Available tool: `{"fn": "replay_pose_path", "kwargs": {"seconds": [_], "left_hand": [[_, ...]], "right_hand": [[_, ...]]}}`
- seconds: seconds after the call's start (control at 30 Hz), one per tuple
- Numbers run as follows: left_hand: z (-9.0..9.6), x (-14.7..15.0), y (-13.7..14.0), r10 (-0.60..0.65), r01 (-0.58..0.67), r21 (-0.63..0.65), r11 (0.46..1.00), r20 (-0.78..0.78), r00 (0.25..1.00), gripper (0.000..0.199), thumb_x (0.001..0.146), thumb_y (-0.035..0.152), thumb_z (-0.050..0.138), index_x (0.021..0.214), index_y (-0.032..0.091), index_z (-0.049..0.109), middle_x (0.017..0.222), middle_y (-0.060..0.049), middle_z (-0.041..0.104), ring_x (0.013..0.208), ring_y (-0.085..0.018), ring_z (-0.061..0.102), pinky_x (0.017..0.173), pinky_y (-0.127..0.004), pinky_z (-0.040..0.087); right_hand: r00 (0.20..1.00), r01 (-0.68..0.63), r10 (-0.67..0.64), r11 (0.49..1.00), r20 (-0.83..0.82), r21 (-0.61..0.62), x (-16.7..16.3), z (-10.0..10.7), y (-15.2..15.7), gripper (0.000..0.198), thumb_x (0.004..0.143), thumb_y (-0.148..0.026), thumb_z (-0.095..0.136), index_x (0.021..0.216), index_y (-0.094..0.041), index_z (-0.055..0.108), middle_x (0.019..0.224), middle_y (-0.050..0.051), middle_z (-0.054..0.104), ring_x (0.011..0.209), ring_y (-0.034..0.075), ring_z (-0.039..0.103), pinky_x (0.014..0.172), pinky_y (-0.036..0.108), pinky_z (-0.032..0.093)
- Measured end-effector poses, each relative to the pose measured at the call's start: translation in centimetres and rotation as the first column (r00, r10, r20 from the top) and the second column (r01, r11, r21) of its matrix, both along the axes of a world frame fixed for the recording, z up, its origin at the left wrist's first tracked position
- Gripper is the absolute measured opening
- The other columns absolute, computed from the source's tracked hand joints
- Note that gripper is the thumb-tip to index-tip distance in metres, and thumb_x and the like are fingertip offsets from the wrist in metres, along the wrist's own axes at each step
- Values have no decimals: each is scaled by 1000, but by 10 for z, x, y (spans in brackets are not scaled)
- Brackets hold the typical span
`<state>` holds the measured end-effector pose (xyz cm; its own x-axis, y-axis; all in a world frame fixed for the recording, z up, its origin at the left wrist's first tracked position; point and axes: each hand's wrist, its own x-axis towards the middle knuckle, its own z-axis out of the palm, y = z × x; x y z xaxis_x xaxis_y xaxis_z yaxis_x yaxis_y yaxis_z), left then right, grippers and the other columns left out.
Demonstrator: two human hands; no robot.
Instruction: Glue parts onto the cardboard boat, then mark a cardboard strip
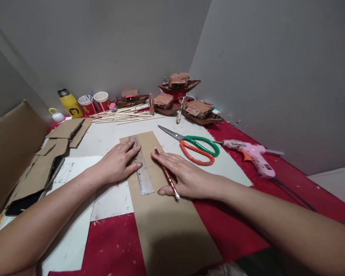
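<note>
My left hand (119, 161) lies palm down with its fingers spread across a clear plastic ruler (145, 180). The ruler rests lengthwise on a long strip of brown cardboard (166, 218). On the strip's right side, my right hand (184, 174) is laid low, with a dark red pencil (167, 175) between its index finger and thumb. The pencil's sharp end points away from me, and its eraser end crosses over the thumb. How firmly the fingers grip it is partly hidden. Scissors (189, 143) with one green and one orange handle lie beyond my right hand.
A pink glue gun (255, 153) lies at the right on the red cloth (112, 245). Cardboard pieces (43, 165) are stacked at the left. Thin wooden sticks (123, 115), small model boats (201, 111), paper cups (101, 101) and a yellow bottle (70, 103) line the back.
</note>
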<state>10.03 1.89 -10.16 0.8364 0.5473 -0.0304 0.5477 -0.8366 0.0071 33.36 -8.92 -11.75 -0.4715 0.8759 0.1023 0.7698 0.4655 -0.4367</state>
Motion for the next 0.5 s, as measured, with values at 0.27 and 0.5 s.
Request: {"fn": "replay_pose_path", "kwargs": {"seconds": [0.27,0.5], "left_hand": [[0,-2,-1,12,-12,-8,1000,0,1000,65,96,52,38,148,13,36,153,-21,33,139,-34,34,112,-45,30],[1,-2,-2,35,-35,-29,999,-5,999,65,95,51,40,148,14,35,153,-21,32,139,-34,33,112,-48,29]], "right_hand": [[1000,-1,0,999,-29,-53,0,-2,1,96,77,-55,70,151,-12,27,153,25,29,141,38,30,111,58,31],[1000,16,-18,996,-18,-88,0,-1,1,97,76,-55,71,152,-13,27,155,24,27,142,37,29,112,57,30]]}}
